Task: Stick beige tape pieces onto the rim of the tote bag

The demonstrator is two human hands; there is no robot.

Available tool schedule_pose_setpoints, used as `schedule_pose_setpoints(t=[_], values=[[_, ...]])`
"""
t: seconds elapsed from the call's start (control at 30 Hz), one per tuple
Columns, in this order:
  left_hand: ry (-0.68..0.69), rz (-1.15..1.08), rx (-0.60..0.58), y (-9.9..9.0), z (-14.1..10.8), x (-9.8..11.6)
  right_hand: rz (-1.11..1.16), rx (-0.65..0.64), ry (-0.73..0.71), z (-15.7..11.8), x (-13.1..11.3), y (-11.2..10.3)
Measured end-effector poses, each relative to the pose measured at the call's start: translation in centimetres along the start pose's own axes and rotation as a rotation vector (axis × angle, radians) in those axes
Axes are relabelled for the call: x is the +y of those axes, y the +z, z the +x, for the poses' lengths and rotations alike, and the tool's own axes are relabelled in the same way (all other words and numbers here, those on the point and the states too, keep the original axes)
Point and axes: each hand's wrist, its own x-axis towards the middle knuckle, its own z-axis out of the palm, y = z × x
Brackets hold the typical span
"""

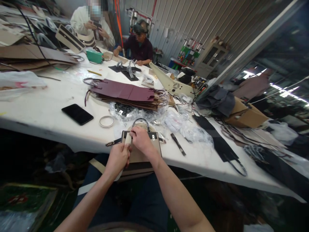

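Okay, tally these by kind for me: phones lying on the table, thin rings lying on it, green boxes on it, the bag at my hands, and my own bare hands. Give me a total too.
Black phone: 1
Pale ring: 1
Green box: 1
Bag: 1
Left hand and right hand: 2
Total: 6

Arms (173,182) outstretched; left grip (120,155) fisted, right grip (141,138) curled

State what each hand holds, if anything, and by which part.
The left hand grips a pale strip partway along; the right hand is at the strip's upper end, over the bag, its hold unclear.
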Motion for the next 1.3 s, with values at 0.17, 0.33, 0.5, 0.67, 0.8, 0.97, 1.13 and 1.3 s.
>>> schedule_pose_setpoints(t=[0.17,0.33,0.5,0.67,0.8,0.97,1.13,1.3], values=[[-0.025,-0.006,-0.004,-0.1,0.0,0.1,-0.026,0.003,-0.004,-0.3,0.2,0.2],[-0.057,-0.031,-0.025,-0.2,0.0,0.3,-0.066,0.008,0.000,-0.2,-0.2,0.5],[-0.076,-0.065,-0.050,-0.4,0.1,0.3,-0.106,0.028,0.039,-0.2,-0.7,1.0],[-0.122,-0.113,-0.064,-0.4,0.1,0.4,0.004,0.076,-0.015,-0.5,-0.1,0.0],[-0.156,-0.135,-0.085,-0.4,0.0,0.6,0.040,-0.055,-0.147,-0.9,0.7,-1.0],[-0.167,-0.130,-0.113,-0.6,0.0,1.0,-0.054,-0.132,-0.183,-1.0,0.6,-1.1],[-0.143,-0.122,-0.091,-0.6,-0.1,0.8,-0.111,-0.191,-0.191,-0.3,0.4,-1.3],[-0.119,-0.106,-0.071,-0.3,-0.2,0.8,-0.119,-0.228,-0.195,0.5,0.2,-1.6]])
